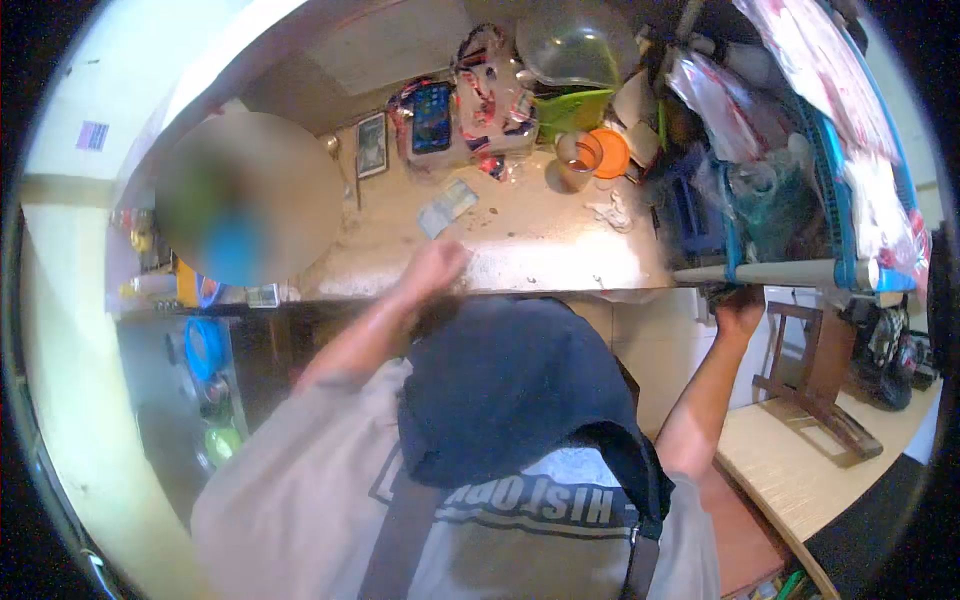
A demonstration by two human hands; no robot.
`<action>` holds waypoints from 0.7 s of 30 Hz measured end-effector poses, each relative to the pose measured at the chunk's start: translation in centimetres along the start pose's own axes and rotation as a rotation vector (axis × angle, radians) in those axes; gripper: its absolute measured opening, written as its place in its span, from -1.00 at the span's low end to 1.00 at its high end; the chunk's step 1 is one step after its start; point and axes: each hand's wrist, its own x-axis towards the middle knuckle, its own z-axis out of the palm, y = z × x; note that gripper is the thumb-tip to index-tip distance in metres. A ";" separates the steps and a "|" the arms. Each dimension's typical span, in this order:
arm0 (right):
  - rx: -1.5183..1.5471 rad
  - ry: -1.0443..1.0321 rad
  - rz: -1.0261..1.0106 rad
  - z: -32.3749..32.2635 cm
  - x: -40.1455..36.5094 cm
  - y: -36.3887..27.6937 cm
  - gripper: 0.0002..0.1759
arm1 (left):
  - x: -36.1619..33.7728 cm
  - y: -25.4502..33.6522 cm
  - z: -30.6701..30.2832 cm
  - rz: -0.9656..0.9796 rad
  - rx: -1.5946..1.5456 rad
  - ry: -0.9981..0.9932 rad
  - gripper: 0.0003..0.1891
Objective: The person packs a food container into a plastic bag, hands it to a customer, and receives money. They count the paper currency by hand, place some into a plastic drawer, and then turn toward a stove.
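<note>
My left hand (437, 268) rests at the front edge of the wooden counter (540, 250), its fingers curled in. Whatever it may hold is hidden. Just beyond it lie folded pieces of paper (448, 207) that look like banknotes. Off to the right, my right hand (740, 314) reaches up to the underside of the shelf edge, beside a small dark object. Its fingertips are hidden there. Farther back on the counter are a dark phone (431, 118) on clear plastic packaging and a second phone-like device (372, 146).
A clear cup (576, 168), an orange lid (609, 153) and a crumpled white scrap (610, 212) stand at the right. Plastic bags (720, 105) fill a blue rack (825, 150). Below are a brown wooden frame (815, 350) and a pale table (810, 480). A blurred patch covers the left.
</note>
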 end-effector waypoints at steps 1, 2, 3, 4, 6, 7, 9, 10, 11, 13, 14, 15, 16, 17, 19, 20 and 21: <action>-0.007 -0.006 0.006 -3.1 1.8 -0.6 -0.62 | 0.1 -0.9 -0.6 -0.004 -0.007 0.007 -0.72; -0.356 0.059 -0.167 -7.7 4.0 -1.1 -0.62 | 0.4 -1.5 -1.2 0.067 0.089 0.214 -0.70; -0.705 0.129 -0.347 -10.0 5.1 -1.4 -0.61 | 0.9 -2.1 -1.6 0.143 0.185 0.418 -0.66; -0.325 -0.010 -0.166 -7.1 3.6 -1.1 -0.61 | 1.7 -2.5 -1.9 0.156 0.180 0.410 -0.66; 0.081 -0.042 -0.073 -4.8 1.5 -1.1 -0.63 | 3.8 -2.6 -2.1 0.223 0.307 0.560 -0.56; -0.581 0.235 -0.376 -9.1 2.0 -1.3 -0.65 | 4.4 -2.3 -1.9 0.262 0.297 0.531 -0.56; 0.047 0.061 -0.186 -6.5 -1.7 -1.2 -0.69 | 5.0 -1.2 -1.6 0.203 0.324 0.477 -0.50; 0.056 0.113 -0.201 -5.8 -3.2 -1.2 -0.72 | 4.9 -0.4 -1.6 0.241 0.317 0.453 -0.50; 0.066 0.165 -0.211 -5.8 -4.3 -1.6 -0.75 | 4.6 0.5 -1.6 0.155 0.339 0.414 -0.45; 0.072 0.223 -0.237 -11.2 -5.5 -2.9 -0.79 | 4.3 2.5 -1.9 0.094 0.366 0.357 -0.39; 0.025 0.183 -0.237 -10.7 -6.8 -2.8 -0.79 | 4.0 3.6 -2.3 -0.022 0.297 0.280 -0.37; -0.022 0.143 -0.234 -10.1 -7.9 -2.5 -0.79 | 4.0 4.1 -2.5 -0.140 0.232 0.203 -0.35; 0.054 0.166 -0.218 -9.9 -8.5 -2.2 -0.77 | 4.9 2.5 -2.1 -0.051 0.297 0.281 -0.39; 0.062 0.176 -0.228 -9.2 -9.1 -2.3 -0.77 | 6.2 0.4 -1.8 -0.040 0.306 0.271 -0.39; 0.009 0.125 -0.240 -8.1 -9.9 -2.0 -0.74 | 7.9 -1.6 -1.5 0.149 0.152 0.250 -0.56; -0.011 0.049 -0.222 -8.7 -10.0 -2.2 -0.67 | 8.2 -1.2 -1.2 0.154 0.158 0.250 -0.56; -0.004 0.049 -0.225 -8.9 -10.2 -2.2 -0.67 | 8.4 -0.6 -0.2 0.034 -0.119 0.095 -0.65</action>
